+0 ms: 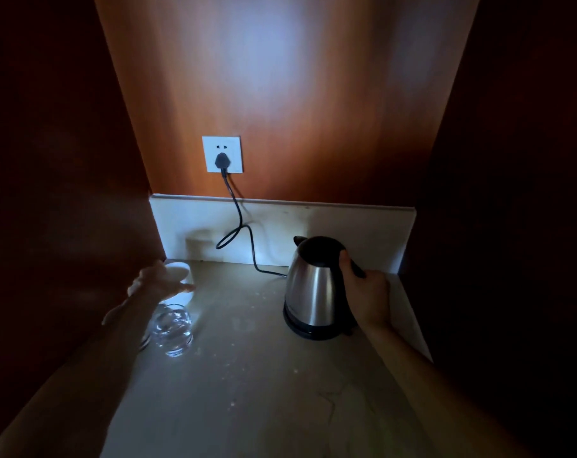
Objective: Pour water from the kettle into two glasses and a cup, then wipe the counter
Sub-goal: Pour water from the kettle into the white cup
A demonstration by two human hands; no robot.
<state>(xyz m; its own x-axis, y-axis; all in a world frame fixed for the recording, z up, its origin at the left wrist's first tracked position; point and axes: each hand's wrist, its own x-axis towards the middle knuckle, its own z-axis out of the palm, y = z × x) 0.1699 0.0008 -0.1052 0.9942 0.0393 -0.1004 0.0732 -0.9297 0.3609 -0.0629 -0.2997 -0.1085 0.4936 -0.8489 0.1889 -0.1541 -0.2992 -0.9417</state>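
1. We stand at a dim wood-panelled niche with a pale table (247,375) lit from above, a wall socket (222,154) and its black cord (237,223) behind
2. The kettle (310,292) sits upright on its black base (308,330) at the right of the table, spout turned left
3. Our right hand (366,292) has its fingers (344,262) clenched round the kettle's black handle
4. Our left hand (158,284) reaches flat and released over the white cup (181,276) in the back left corner; we cannot tell whether it touches
5. One glass (172,328) stands just in front of the cup, apparently with water in it; a second rim shows at its left, mostly hidden by the forearm
6. For the lift, we judge it best to raise the kettle straight off its base, keep it level while crossing left, steady the cup, and tip slowly so little spills
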